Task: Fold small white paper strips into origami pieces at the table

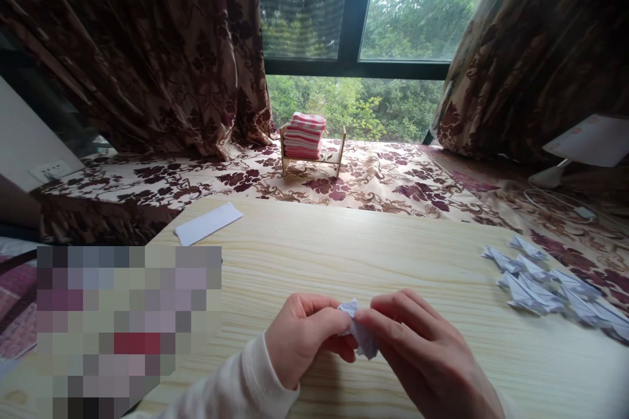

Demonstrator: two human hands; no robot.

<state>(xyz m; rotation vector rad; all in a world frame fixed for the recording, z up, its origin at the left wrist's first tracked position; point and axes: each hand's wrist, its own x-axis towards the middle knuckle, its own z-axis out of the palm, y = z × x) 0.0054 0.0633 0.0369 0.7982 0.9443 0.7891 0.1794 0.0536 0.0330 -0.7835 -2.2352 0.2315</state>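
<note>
Low over the wooden table [275, 249], my left hand [307, 334] pinches a small folded piece of white paper [364, 338] between thumb and fingers. My right hand [425, 347] comes in from the other side, its thumb and fingertips closed on the same paper. The paper is creased and compact, with its lower part hanging between both hands; fingers hide some of it. Off to the right lies a group of several folded white paper pieces [535, 288] with pointed ends. A flat white paper strip [209, 224] rests near the table's far left edge.
Beyond the table, a small wooden rack [343, 144] with stacked red-and-white striped cloths [304, 135] stands on the flower-patterned cover [383, 173]. A white lamp [590, 141] with its cord is at right. Pixelation blurs the left foreground. Curtains [162, 46] flank the window.
</note>
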